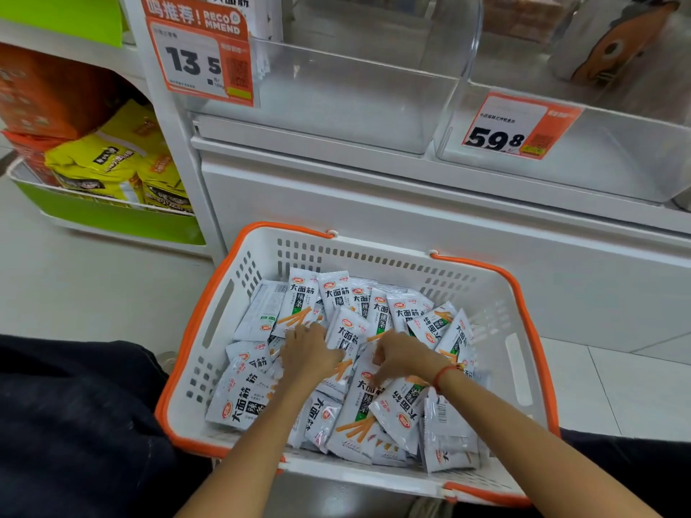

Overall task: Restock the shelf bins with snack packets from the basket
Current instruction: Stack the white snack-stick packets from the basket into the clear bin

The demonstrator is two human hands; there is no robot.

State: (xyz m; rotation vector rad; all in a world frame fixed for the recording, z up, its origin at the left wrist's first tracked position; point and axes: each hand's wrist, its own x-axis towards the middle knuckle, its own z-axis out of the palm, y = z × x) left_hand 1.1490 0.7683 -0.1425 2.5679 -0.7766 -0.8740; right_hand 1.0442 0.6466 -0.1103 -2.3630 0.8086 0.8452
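A white basket [239, 293] with orange rim and handles sits on the floor at 6 o'clock, heaped with white snack packets [346, 330] lying at all angles. Clear plastic shelf bins [329, 102] stand at 12 o'clock above it.

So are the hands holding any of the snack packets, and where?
Both hands are down on the snack packets in the basket. The left hand and right hand curl among them, but which packet each grips, and where, cannot be told.

Single head cam, wide-angle, pitched forward and down. Close over both hands, left hand [308, 353] and right hand [405, 355], inside the basket [209, 312]; clear shelf bins [336, 102] above and beyond them.
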